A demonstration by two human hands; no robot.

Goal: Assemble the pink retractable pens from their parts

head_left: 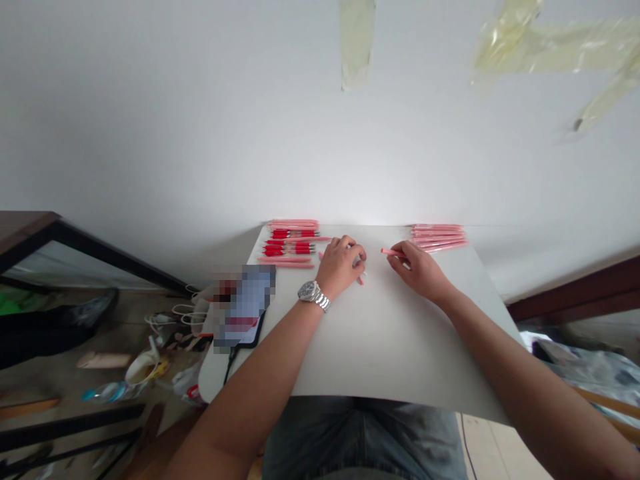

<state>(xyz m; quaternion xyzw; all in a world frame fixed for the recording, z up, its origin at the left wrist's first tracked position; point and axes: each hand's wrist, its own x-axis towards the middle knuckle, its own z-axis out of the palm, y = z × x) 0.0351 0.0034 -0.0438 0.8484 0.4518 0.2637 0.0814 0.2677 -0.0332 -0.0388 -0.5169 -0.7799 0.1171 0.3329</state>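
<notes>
My left hand [343, 263], with a metal wristwatch [310, 292] on the wrist, is low over the middle of the white table [390, 340]. Its fingers are curled and what they close on is hidden. A small pink piece [361, 281] shows below the fingers, and another bit of pink peeks out on the hand's left side. To the right, my right hand [416, 267] is closed around a slim pink pen-like stick [393, 253], one end pointing left toward my other hand.
Left of my hands lie red pens [290, 249] between rows of pink sticks [293, 224]. A stack of pink sticks [439, 235] is at the back right. A phone [247, 307] with a cable rests at the left edge. The wall [300, 133] rises behind the table.
</notes>
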